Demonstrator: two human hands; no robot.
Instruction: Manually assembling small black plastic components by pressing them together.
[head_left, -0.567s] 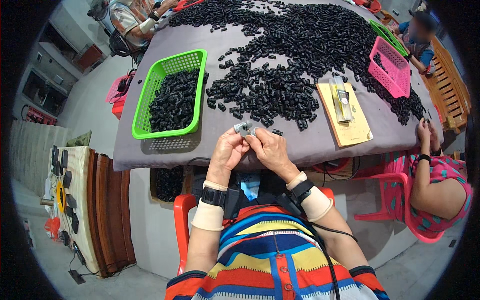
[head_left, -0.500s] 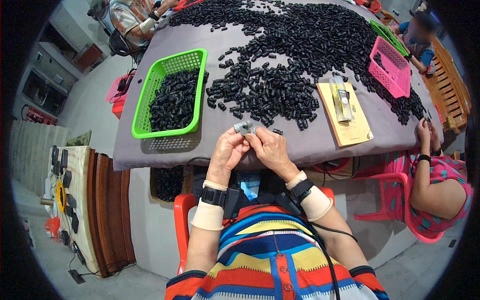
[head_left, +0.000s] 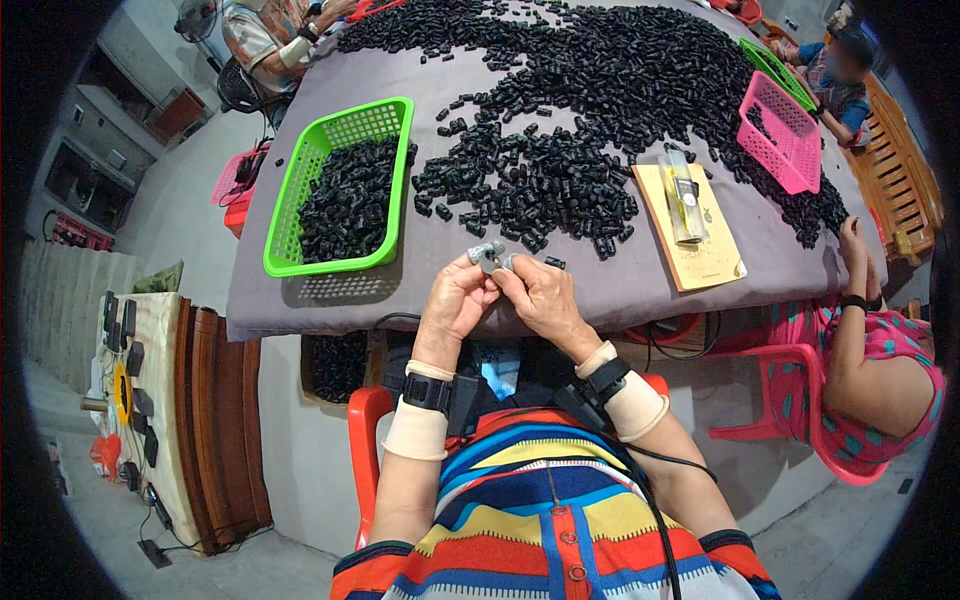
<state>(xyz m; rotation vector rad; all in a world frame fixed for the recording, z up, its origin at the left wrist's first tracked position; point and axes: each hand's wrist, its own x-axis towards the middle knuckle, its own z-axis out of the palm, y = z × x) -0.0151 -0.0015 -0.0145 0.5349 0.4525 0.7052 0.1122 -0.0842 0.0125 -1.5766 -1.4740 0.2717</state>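
My left hand [head_left: 455, 305] and my right hand [head_left: 543, 303] meet above the near edge of the cloth-covered table [head_left: 600, 285]. Thumb and fingers are pinched together on both sides, with grey coverings [head_left: 487, 254] showing at the fingertips. Between the tips is a small black part [head_left: 491, 256], mostly hidden by the fingers. Just beyond them spreads a loose pile of short black cylindrical parts [head_left: 530, 180]. One such part [head_left: 555, 262] lies right beside my right fingers. Left of my hands stands a green basket [head_left: 330, 268], partly filled with black parts.
At the right, a yellow booklet [head_left: 715, 265] bears a clear plastic case [head_left: 686, 205]. Farther right are a pink basket [head_left: 785, 150] and a green one [head_left: 775, 70]. A co-worker in pink [head_left: 880, 370] sits at the right; others sit at the far corners. A cable hangs by my right arm.
My hands stay in nearly the same place, the fingers shifting only slightly around the small part. At the right, the co-worker's hand has risen a little near the pile's edge.
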